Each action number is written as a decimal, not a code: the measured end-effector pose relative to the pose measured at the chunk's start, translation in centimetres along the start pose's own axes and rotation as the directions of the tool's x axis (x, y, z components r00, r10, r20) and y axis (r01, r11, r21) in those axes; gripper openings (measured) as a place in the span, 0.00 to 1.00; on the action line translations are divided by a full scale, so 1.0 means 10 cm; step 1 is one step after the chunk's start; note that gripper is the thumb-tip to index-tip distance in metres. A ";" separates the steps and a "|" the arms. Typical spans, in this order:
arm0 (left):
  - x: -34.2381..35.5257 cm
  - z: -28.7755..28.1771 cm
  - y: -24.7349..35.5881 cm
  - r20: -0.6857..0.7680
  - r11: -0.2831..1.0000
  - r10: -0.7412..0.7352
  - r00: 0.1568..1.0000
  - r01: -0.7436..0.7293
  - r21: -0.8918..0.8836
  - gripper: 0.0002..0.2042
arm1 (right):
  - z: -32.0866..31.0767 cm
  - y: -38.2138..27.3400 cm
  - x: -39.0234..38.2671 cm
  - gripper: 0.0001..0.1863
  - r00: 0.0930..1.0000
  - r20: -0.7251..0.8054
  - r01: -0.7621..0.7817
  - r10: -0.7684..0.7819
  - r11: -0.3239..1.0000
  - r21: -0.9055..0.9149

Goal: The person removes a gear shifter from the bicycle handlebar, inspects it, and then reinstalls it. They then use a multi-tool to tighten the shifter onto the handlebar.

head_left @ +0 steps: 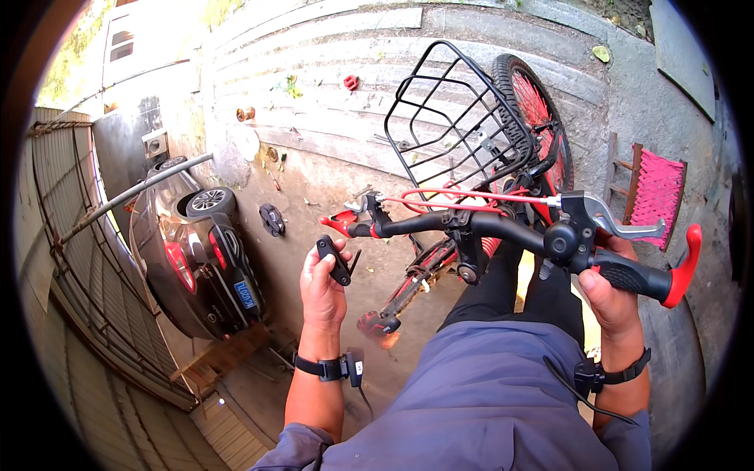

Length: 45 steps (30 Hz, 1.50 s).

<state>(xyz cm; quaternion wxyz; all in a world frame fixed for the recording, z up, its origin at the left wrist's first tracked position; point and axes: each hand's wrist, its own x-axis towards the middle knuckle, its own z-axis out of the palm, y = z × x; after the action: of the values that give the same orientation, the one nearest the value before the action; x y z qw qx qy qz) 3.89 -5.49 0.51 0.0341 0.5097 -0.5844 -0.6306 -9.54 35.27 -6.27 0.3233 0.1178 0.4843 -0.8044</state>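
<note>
My left hand holds a black folding tool with a thin key sticking out, just below the bicycle's left handlebar end with its red bar end. My right hand is closed on the black right grip, beside a silver brake lever; some fingers are hidden behind it. The black handlebar runs across in front of me, with red cables over it. Beyond it are a black wire basket and the red-spoked front wheel.
A dark parked car stands at left beside a corrugated metal wall and a pipe. A pink woven seat is at right. A small black object and scattered items lie on concrete near stone steps.
</note>
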 end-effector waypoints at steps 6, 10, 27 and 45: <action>0.02 0.03 -0.05 0.001 1.000 0.016 1.000 -0.016 -0.001 0.18 | -0.02 -0.04 -0.01 0.40 1.000 0.005 0.010 -0.010 1.000 0.019; 0.03 0.01 -0.03 -0.004 0.999 0.046 0.999 -0.046 0.011 0.19 | 0.03 -0.08 0.02 0.39 1.000 0.022 -0.008 0.010 0.998 -0.056; -0.24 -0.19 -0.63 -0.017 0.992 -0.013 1.000 0.010 -0.126 0.23 | 0.16 -0.16 -0.18 0.37 0.973 -0.222 -0.075 0.062 0.996 -0.052; -0.49 -0.21 -0.90 -0.016 0.973 -0.061 0.998 0.056 -0.226 0.22 | 0.25 -0.24 -0.13 0.32 0.978 -0.192 -0.091 0.078 0.994 -0.062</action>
<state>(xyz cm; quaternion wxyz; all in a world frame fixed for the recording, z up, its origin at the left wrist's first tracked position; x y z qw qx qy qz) 12.67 -1.02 -3.10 0.0797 0.5268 -0.4934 -0.6876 -9.76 34.41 -2.62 0.3138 0.2026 0.5355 -0.7574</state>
